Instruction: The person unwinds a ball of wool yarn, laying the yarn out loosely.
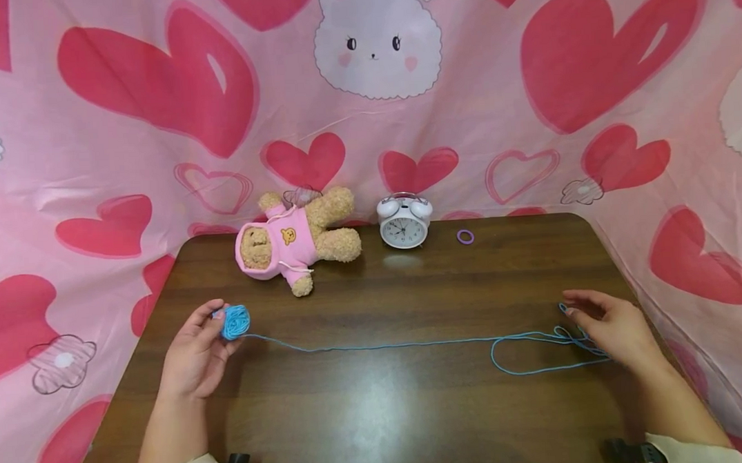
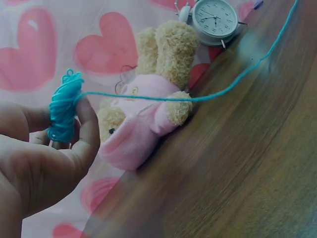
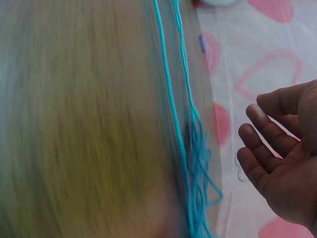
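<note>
My left hand (image 1: 196, 353) holds a small ball of blue yarn (image 1: 235, 322) between thumb and fingers, raised at the left of the table. From the ball a single strand (image 1: 382, 345) runs rightward across the tabletop. It ends in a loose heap of loops (image 3: 199, 178) at the table's right side. Over that heap hovers my right hand (image 1: 620, 331), partly covering it in the head view. Seen from the right wrist, its fingers (image 3: 265, 148) are loosely bent, with no yarn between them.
A teddy bear (image 1: 293, 238) in a pink hoodie lies on its back at the rear left of the brown table (image 1: 366, 411). Beside it stands a white alarm clock (image 1: 404, 226), then a purple ring (image 1: 465, 237). Heart-patterned pink cloth (image 1: 463, 55) hangs behind and at both sides.
</note>
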`<state>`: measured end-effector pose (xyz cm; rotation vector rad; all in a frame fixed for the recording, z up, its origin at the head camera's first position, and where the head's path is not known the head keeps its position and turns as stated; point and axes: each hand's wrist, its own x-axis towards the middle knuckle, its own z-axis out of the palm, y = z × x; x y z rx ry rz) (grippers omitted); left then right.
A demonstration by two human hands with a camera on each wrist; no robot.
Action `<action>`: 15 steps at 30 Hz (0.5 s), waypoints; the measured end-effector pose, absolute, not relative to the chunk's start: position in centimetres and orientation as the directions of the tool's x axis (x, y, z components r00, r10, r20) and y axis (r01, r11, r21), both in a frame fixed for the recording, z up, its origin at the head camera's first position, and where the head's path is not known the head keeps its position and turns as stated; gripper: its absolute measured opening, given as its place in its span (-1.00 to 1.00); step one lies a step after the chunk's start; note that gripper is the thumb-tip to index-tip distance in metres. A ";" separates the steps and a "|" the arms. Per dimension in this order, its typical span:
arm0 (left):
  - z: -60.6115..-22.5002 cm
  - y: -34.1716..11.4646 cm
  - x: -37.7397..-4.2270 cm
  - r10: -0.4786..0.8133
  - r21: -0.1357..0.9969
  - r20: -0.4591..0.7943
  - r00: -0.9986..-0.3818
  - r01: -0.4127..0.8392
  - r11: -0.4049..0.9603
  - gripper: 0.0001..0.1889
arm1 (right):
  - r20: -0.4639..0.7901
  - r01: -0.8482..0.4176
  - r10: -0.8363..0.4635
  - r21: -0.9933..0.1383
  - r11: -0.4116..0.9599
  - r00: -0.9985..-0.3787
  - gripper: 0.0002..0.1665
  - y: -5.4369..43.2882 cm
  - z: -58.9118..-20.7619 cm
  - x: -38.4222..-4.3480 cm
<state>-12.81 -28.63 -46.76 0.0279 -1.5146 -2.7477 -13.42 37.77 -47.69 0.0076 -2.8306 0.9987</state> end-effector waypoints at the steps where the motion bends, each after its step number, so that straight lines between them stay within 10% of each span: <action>1: -46.8 -28.5 -12.8 -0.011 0.847 -0.006 -1.000 0.001 -0.532 -0.72 | 0.129 -0.054 0.035 -0.630 0.774 -0.991 -0.62 37.4 -47.8 -13.6; 15: -46.8 -27.9 -12.8 -0.056 0.863 -0.054 -0.997 -0.019 -0.505 -0.78 | 0.162 -0.140 -0.041 -0.668 0.731 -0.986 -0.68 32.8 -48.4 -15.3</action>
